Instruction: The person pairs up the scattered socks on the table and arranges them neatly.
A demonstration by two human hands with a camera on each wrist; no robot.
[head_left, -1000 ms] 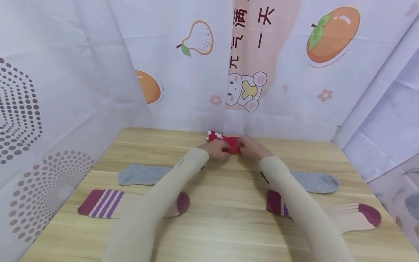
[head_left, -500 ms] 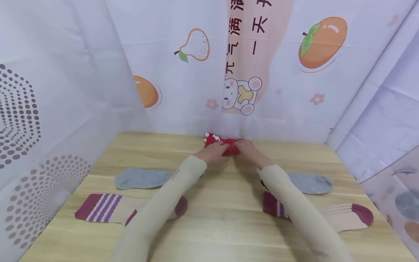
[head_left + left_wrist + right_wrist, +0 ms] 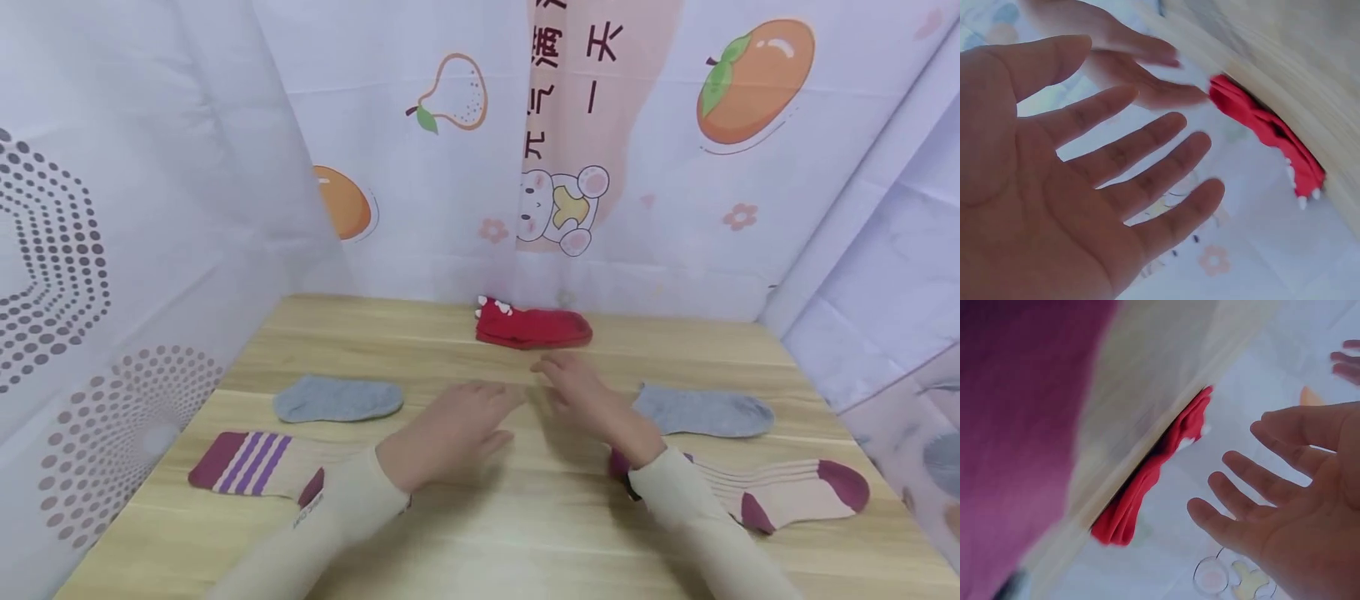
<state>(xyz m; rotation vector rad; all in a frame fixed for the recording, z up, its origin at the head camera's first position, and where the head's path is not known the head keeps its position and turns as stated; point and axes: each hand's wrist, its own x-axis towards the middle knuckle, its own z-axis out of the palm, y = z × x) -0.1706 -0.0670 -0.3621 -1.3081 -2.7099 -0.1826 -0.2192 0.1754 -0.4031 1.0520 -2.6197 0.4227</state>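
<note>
Flat red fabric sock with white nubs [image 3: 534, 327]: seen lying near the far edge of the pale wood-grain table [image 3: 487, 533]
Left hand [image 3: 453, 425]: spread wide, nothing gripped
Right hand [image 3: 588, 402]: fingers parted, nothing held either
Sock's feel: judged light, floppy, hardly fragile
Sock's middle: best pinched here

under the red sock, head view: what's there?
The wooden table; its surface shows along the near edge of the red sock. Anything else directly beneath is covered, so can't tell.
</note>
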